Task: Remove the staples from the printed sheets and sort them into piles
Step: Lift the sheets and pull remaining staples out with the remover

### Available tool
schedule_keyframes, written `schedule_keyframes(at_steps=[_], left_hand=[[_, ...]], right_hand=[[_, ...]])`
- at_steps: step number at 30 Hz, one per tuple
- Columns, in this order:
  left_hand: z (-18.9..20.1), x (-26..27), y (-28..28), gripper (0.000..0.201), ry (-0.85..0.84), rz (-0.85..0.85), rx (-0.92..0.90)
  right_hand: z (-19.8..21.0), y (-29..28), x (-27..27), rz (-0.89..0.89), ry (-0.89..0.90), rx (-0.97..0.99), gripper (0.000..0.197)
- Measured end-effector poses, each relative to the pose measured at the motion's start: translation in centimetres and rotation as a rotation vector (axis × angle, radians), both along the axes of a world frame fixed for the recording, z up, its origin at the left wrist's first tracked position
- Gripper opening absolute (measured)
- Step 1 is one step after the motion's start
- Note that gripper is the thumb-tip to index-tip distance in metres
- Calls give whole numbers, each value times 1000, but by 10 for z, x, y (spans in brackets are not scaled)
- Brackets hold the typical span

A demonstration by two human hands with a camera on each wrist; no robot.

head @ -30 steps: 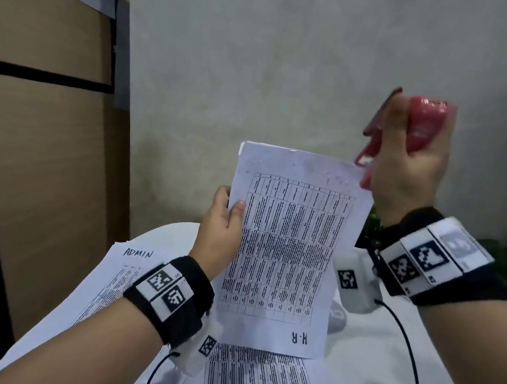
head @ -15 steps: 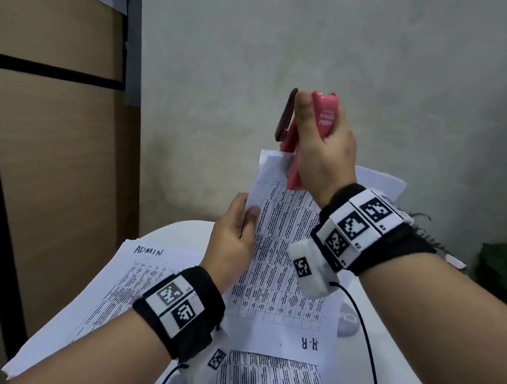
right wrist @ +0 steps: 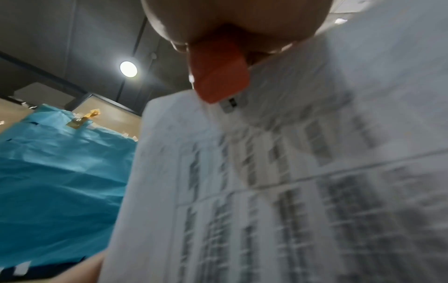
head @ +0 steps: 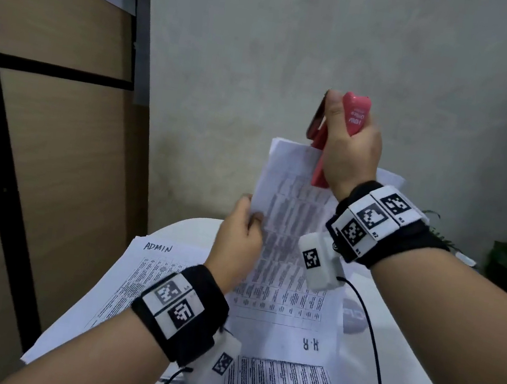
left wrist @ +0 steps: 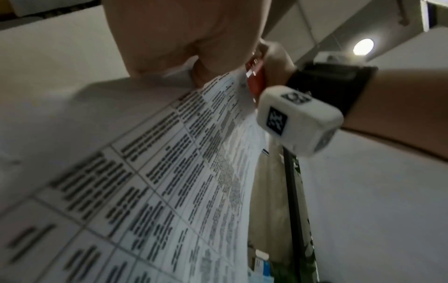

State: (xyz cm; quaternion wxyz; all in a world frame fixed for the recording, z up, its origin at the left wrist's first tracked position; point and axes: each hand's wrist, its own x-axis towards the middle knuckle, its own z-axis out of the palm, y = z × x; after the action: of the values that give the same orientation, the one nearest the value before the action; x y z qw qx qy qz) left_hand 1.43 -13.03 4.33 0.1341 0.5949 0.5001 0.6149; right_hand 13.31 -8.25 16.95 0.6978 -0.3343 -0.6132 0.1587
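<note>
A: Currently, why is the left hand pinching the printed sheets by their left edge, raised?

B: It is presenting their top edge to the pink stapler, which the right hand is gripping directly above.

A: Containers?

B: None; only loose sheets, the ADMIN sheet lying below the left wrist.
</note>
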Motion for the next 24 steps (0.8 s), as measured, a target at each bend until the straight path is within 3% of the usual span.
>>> schedule_keyframes(at_steps=[3, 6, 9, 12, 15, 18, 24], left_hand=[[18, -20, -1, 17, -82, 26, -44], [40, -53, -7, 23, -153, 71, -61], [54, -94, -9, 17, -159, 173, -93], [58, -131, -7, 23, -135, 303, -224], [41, -162, -2, 20, 64, 432, -493], [2, -191, 11, 31, 140, 434, -733], [-58, -198, 26, 34, 354, 523, -1000]], right_hand=[[4, 10, 22, -87, 12, -16, 61], [0, 5, 47, -138, -78, -71, 52], [-16, -3, 66, -30, -177, -193, 47], [-42, -9, 75, 102, -375, -390, 40], [-76, -5, 78, 201, -540, -555, 44], [-110, 2, 76, 222, -661, -673, 49], [-161, 16, 77, 210, -817, -848, 59]])
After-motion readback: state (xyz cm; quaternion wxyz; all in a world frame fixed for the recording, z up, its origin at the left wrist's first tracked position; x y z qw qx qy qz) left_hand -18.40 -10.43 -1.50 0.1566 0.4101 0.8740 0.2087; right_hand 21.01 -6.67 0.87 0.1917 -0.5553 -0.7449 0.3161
